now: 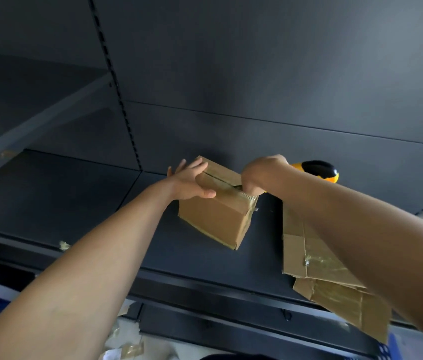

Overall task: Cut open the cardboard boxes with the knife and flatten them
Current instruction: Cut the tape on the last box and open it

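Observation:
A small brown cardboard box (215, 219) stands upright on a dark metal shelf (80, 198), its top seam taped. My left hand (192, 180) grips the box's top left edge, thumb on the front face. My right hand (259, 175) is closed on a yellow and black utility knife (319, 170), held over the top seam near its right end. The blade is hidden by my fingers. Part of the top seam looks split open behind my hand.
Flattened cardboard pieces (319, 261) with clear tape lie stacked at the shelf's right, overhanging the front edge under my right forearm. A dark back panel rises behind the box. Tape scraps (127, 344) lie on the floor below, and a small one (64, 245) sits on the shelf edge.

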Demonstrator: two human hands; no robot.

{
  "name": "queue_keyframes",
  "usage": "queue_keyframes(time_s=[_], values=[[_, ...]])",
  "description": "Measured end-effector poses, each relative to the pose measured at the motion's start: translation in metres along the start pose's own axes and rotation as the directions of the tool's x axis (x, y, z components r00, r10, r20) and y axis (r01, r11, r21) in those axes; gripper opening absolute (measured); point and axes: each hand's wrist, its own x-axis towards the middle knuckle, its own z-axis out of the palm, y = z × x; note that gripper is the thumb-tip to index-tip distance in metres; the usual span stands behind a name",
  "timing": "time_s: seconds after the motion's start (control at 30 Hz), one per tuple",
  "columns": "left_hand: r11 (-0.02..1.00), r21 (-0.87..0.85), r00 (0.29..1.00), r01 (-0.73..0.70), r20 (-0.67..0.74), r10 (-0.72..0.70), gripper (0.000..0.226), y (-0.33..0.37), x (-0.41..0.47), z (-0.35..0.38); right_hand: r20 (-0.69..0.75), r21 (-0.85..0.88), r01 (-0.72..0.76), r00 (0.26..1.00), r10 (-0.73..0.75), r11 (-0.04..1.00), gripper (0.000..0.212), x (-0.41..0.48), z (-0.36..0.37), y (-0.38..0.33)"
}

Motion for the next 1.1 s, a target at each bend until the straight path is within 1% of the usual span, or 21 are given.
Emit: queue_keyframes(time_s=[0.07, 0.17, 0.3, 0.37, 0.47, 0.53, 0.57, 0.6, 0.67, 0.7, 0.73, 0.8, 0.87, 0.93, 0.97, 1.0, 1.03, 1.07, 1.1], values=[[1.000, 0.028, 1.000, 0.009, 0.003, -0.009, 0.090, 0.002, -0.001, 0.000, 0.007, 0.021, 0.002, 1.000, -0.002, 1.000, 0.018, -0.003, 0.001, 0.005], [0.998, 0.059, 1.000, 0.017, 0.001, -0.017, 0.089, 0.006, -0.002, -0.002, 0.058, 0.044, -0.015, 0.998, 0.012, 0.999, 0.017, -0.008, 0.002, 0.021], [0.996, 0.069, 0.999, 0.047, 0.017, -0.048, 0.085, 0.013, -0.004, -0.003, 0.109, -0.010, -0.057, 0.992, 0.058, 0.998, 0.026, -0.017, 0.007, 0.040], [0.994, 0.093, 0.997, 0.064, 0.027, -0.066, 0.079, 0.021, -0.007, -0.005, 0.119, -0.011, -0.107, 0.987, 0.107, 0.994, 0.025, -0.021, 0.013, 0.046], [0.976, 0.198, 0.996, 0.089, -0.009, -0.089, 0.071, 0.035, -0.012, -0.009, 0.080, 0.107, -0.170, 0.983, 0.162, 0.980, 0.014, -0.021, 0.026, 0.053], [0.963, 0.252, 0.993, 0.094, -0.091, -0.073, 0.058, 0.051, -0.011, -0.003, -0.016, 0.243, -0.221, 0.973, 0.232, 0.944, 0.028, -0.022, 0.031, 0.056], [0.964, 0.243, 0.988, 0.105, -0.137, -0.073, 0.055, 0.062, -0.012, 0.003, -0.066, 0.312, -0.233, 0.962, 0.266, 0.921, 0.033, -0.021, 0.032, 0.057], [0.969, 0.214, 0.982, 0.122, -0.165, -0.087, 0.062, 0.072, -0.013, 0.012, -0.105, 0.375, -0.232, 0.951, 0.290, 0.898, 0.035, -0.020, 0.033, 0.056], [0.968, 0.186, 0.979, 0.166, -0.150, -0.139, 0.092, 0.089, -0.015, 0.034, -0.138, 0.485, -0.207, 0.941, 0.308, 0.850, 0.033, -0.016, 0.037, 0.053], [0.959, 0.214, 0.979, 0.184, -0.131, -0.158, 0.101, 0.093, -0.017, 0.045, -0.140, 0.528, -0.194, 0.940, 0.310, 0.827, 0.031, -0.013, 0.040, 0.050], [0.950, 0.245, 0.978, 0.193, -0.125, -0.166, 0.103, 0.095, -0.018, 0.052, -0.136, 0.561, -0.183, 0.942, 0.308, 0.807, 0.031, -0.012, 0.043, 0.048], [0.950, 0.264, 0.984, 0.170, -0.105, -0.147, 0.094, 0.091, -0.021, 0.053, -0.103, 0.607, -0.169, 0.952, 0.288, 0.777, 0.031, -0.007, 0.048, 0.046], [0.951, 0.292, 0.995, 0.097, -0.008, -0.099, 0.080, 0.083, -0.026, 0.041, -0.078, 0.607, -0.166, 0.961, 0.266, 0.777, 0.030, -0.001, 0.051, 0.046], [0.951, 0.309, 0.990, 0.033, 0.118, -0.073, 0.071, 0.073, -0.036, 0.021, -0.083, 0.567, -0.135, 0.972, 0.219, 0.813, 0.033, 0.007, 0.054, 0.046], [0.958, 0.286, 0.986, 0.017, 0.154, -0.063, 0.072, 0.067, -0.043, 0.010, -0.104, 0.530, -0.101, 0.978, 0.183, 0.842, 0.036, 0.009, 0.054, 0.045], [0.976, 0.217, 0.986, 0.023, 0.159, -0.058, 0.071, 0.062, -0.047, 0.000, -0.124, 0.507, -0.060, 0.982, 0.142, 0.860, 0.038, 0.009, 0.054, 0.043], [0.993, 0.110, 0.991, 0.042, 0.122, -0.055, 0.061, 0.058, -0.050, -0.006, -0.143, 0.495, -0.022, 0.984, 0.106, 0.868, 0.038, 0.010, 0.053, 0.040], [0.998, 0.011, 0.997, 0.067, 0.038, -0.067, 0.045, 0.056, -0.050, -0.007, -0.161, 0.505, 0.015, 0.984, 0.076, 0.863, 0.038, 0.009, 0.052, 0.037], [0.995, -0.026, 0.993, 0.096, -0.060, -0.098, 0.033, 0.057, -0.052, -0.005, -0.172, 0.520, 0.046, 0.984, 0.052, 0.853, 0.037, 0.010, 0.051, 0.034]])
